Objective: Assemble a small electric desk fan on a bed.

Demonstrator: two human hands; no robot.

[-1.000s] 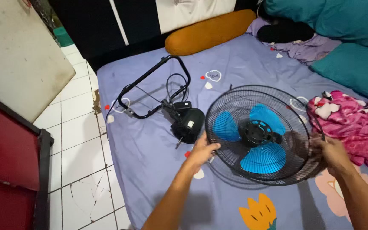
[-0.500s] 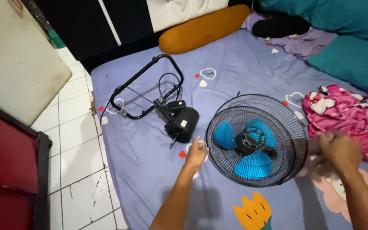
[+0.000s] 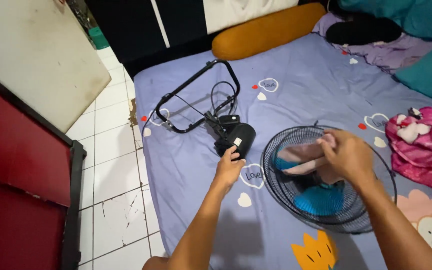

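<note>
Now we are gripping the black motor [image 3: 236,137] with our left hand [image 3: 228,167]; our right hand [image 3: 343,155], fingers curled, is covering the fan cage [image 3: 376,210] holding blue blades [image 3: 318,200] at lower right.

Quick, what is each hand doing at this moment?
Left hand: closing on the black motor.
Right hand: over the fan guard; grip cannot be told.

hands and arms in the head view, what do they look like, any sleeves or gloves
Both hands are bare: no gloves on the left hand or the right hand. Both forearms are uncovered as far as the frame shows, with no sleeves in view. No watch, ring or wristband can be seen on either.
</note>
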